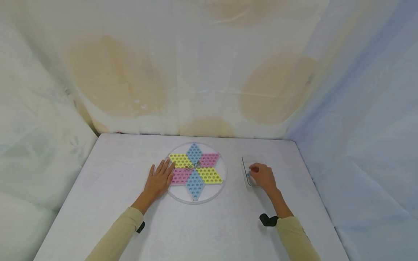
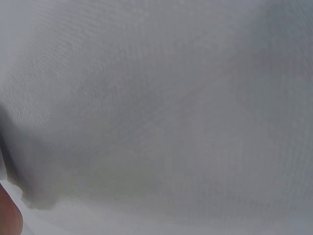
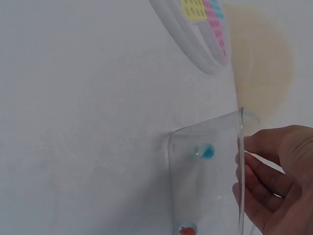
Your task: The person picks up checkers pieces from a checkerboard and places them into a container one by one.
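Note:
A round Chinese checkers board with a blue, pink and yellow star lies on the table. Several glass marbles sit in a row near its centre. My left hand rests with straight, spread fingers on the board's left edge. To the right, my right hand is at the top of a clear plastic box, its fingers bent and fingertips just past the rim. Inside the box are a blue marble and a red marble. I cannot tell whether the right fingertips hold a marble.
The white-covered table carries the board and box. Pale cloth with tan patches hangs behind the table's far edge, and more cloth hangs at both sides. A black wrist mount is on the right wrist. The left wrist view shows mostly blurred white surface.

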Demonstrator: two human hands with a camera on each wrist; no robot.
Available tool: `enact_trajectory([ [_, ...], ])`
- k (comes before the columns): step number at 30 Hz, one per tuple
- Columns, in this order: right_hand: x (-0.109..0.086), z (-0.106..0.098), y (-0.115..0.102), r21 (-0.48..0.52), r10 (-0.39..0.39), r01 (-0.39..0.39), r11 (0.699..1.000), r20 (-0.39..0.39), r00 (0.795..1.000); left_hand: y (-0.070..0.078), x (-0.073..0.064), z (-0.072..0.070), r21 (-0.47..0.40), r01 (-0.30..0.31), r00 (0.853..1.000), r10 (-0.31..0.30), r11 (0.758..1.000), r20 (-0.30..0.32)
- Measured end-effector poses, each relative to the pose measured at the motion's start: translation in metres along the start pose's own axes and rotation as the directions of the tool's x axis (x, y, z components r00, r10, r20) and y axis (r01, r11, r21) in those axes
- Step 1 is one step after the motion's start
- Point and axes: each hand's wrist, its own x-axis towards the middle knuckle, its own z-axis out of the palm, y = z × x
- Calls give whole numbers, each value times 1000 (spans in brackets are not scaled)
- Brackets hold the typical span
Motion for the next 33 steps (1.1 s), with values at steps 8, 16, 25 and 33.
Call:
enact_trajectory([
  [8, 2, -3, -21, 82, -108, 116, 990, -97, 989, -1, 0, 2, 12, 6, 1000, -6, 1000, 2],
  [16, 2, 3, -55, 168, -143, 161, 973, -117, 983, 0, 0, 0, -4, 0, 1000, -1, 1000, -4],
  [25, 1, 27, -80, 218, -159, 184, 959, -129, 979, 0, 0, 0, -11, 13, 1000, -13, 1000, 22],
  [33, -1, 55, -95, 262, -207, 233, 937, -124, 971, -1, 1, 1, -3, 8, 1000, -8, 1000, 12],
])
